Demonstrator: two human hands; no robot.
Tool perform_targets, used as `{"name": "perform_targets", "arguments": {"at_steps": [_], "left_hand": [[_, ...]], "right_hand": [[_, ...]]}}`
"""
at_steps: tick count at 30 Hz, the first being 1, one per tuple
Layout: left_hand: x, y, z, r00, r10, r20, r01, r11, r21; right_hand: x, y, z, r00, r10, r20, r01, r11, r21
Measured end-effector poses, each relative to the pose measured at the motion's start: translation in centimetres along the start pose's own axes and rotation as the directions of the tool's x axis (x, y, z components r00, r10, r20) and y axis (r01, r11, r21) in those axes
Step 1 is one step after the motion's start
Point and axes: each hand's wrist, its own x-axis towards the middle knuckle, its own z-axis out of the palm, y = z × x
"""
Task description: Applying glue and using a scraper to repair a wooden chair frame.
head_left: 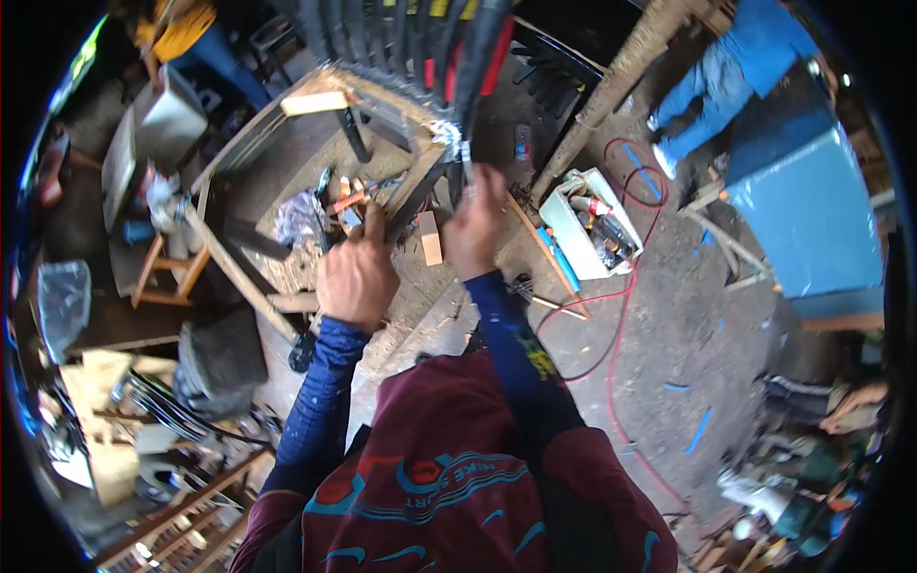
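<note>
A wooden chair frame (244, 277) lies before me, its dark slatted back (387, 43) rising at the far side. My right hand (475, 224) is closed at the frame's right corner, around a slim thing with a metallic glint, mostly hidden by the fingers. White scuffed material (446, 134) covers that corner joint just beyond the hand. My left hand (358, 282) is beside the frame's near right rail, fingers bent, index finger pointing forward; what it grips is hidden. Between the hands lies a small wooden block (430, 239). Inside the frame are a clear plastic bag (301, 218) and several hand tools.
At right, a white bin (592, 229) holds bottles and cans, beside a looping red hose (616, 353). A blue-wrapped box (807, 215) stands farther right. Two people, one in blue (726, 76) and one in yellow (196, 38), are beyond. Wood scraps and a stool (172, 267) lie left.
</note>
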Motion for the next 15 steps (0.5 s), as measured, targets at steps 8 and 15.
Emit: {"name": "perform_targets", "arguments": {"at_steps": [8,15], "left_hand": [[0.6,1.4,-0.3,0.998,0.045,-0.046,-0.046,0.999,-0.023],[0.6,1.1,0.0,0.997,0.068,-0.046,-0.069,0.997,-0.03]], "right_hand": [[-0.7,-0.3,5.5,0.982,0.143,-0.125,-0.141,0.99,0.021],[0.2,3.5,-1.0,0.996,0.079,0.05,-0.092,0.919,0.384]]}}
